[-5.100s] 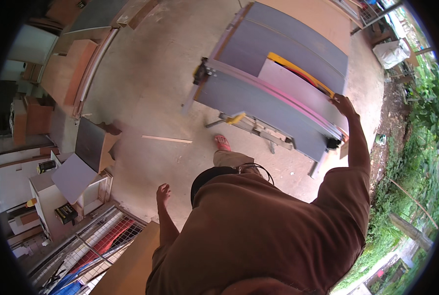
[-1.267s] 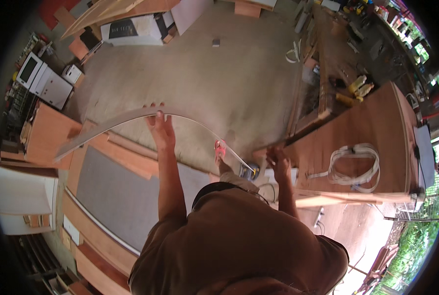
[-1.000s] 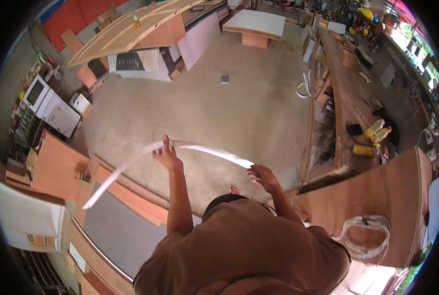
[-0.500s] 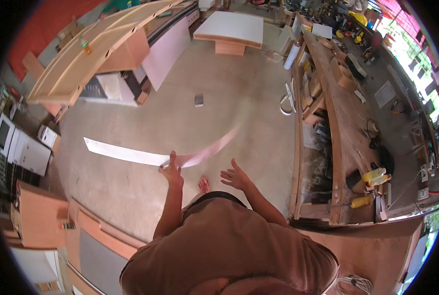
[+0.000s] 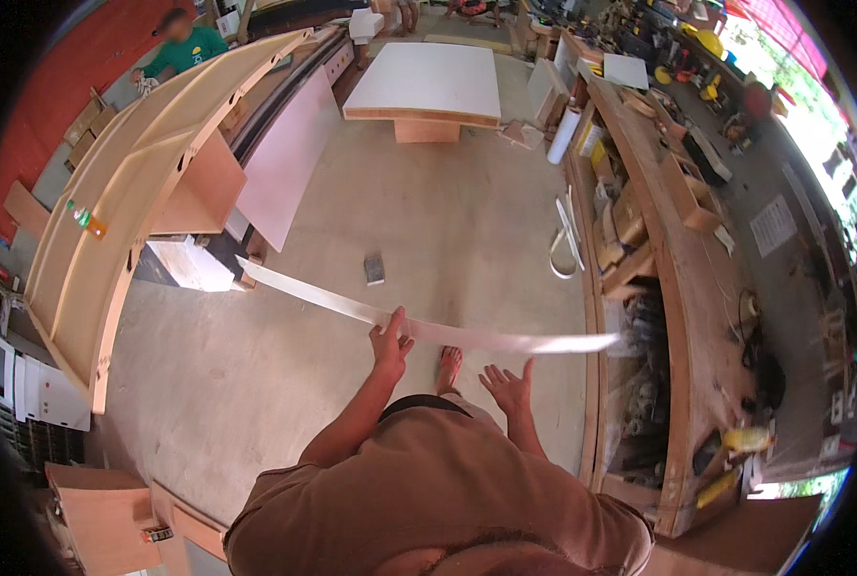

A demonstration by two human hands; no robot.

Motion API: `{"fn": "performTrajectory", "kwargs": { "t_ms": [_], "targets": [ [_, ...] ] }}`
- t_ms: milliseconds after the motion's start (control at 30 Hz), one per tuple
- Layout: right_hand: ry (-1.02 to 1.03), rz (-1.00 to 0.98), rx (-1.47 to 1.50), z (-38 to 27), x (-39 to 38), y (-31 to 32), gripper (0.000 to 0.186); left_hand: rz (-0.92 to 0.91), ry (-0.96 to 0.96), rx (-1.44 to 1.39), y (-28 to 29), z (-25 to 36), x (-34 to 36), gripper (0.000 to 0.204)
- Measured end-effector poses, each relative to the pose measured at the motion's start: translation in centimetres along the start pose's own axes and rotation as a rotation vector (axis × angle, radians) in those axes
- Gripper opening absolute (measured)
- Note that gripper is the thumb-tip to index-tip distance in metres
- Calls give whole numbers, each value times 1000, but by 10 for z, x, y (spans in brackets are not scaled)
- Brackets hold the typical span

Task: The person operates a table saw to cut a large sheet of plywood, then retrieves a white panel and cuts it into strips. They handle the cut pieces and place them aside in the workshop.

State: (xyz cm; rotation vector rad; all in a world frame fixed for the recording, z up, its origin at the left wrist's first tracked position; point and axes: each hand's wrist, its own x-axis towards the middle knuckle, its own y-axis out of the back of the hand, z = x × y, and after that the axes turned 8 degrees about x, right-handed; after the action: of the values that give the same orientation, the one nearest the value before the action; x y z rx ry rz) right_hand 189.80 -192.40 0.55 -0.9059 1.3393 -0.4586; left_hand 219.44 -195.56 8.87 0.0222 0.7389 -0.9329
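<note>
My left hand [image 5: 389, 348] grips a long, thin white strip [image 5: 317, 293] near its middle. The strip stretches across in front of me, its right part bowed and blurred. Just below that part, my right hand [image 5: 512, 386] is open with spread fingers and holds nothing. My sandalled foot [image 5: 449, 371] shows on the concrete floor [image 5: 352, 384] beyond my body.
A long wooden frame [image 5: 112, 240] with a bottle [image 5: 86, 219] and a person in green [image 5: 190, 48] are at the left. A white-topped table [image 5: 419, 82] stands ahead. A cluttered bench [image 5: 688, 317] lines the right. A coiled strip [image 5: 563, 245] and small block [image 5: 374, 270] lie on the floor.
The view has swung from the table saw into the workshop aisle. My right hand has let go of the strip, which now lies straighter across, still in my left hand.
</note>
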Motion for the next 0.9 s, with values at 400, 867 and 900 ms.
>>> {"fn": "performTrajectory", "kwargs": {
  "t_ms": [400,867,900],
  "targets": [
    [315,-140,-188,-93,206,-248,116,-178,-13,-38,-191,107,236,69],
    [486,-2,-111,-130,496,-461,95,-290,-19,26,-354,268,528,86],
    [531,15,-100,-129,508,-474,91,-271,-13,-11,-363,283,548,87]
  ]
}}
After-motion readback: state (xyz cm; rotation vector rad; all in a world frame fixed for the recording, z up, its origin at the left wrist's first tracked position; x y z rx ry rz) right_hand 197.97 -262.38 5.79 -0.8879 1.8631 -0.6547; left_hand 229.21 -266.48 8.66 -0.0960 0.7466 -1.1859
